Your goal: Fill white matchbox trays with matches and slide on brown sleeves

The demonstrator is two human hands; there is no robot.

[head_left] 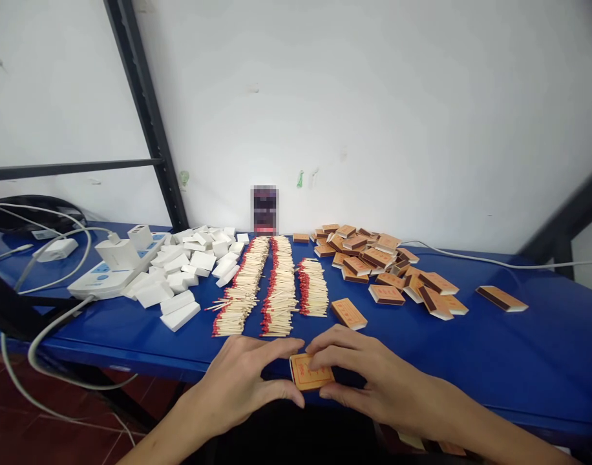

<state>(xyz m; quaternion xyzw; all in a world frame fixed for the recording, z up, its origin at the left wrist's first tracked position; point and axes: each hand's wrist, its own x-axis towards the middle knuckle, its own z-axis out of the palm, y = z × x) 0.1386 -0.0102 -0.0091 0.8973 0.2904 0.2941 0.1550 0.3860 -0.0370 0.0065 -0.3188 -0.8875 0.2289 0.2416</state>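
A matchbox (303, 376) with an orange printed top and a white end sits at the front edge of the blue table. My right hand (368, 371) is closed on its right part, fingers over the top and far side, thumb at the near side. My left hand (247, 371) is open around the box's left end, thumb and forefinger spread with a gap between them. Beyond the hands lie loose matches in rows: a left row (245, 284), a middle row (280, 290) and a shorter right row (313, 287), red heads facing left.
White box trays (182, 313) are heaped at left, beside a white power strip (99, 281) with plugs and cables. Orange matchboxes (376, 258) pile up at right, with one single matchbox (502, 298) farther right. A blurred-out upright device (265, 210) leans against the wall.
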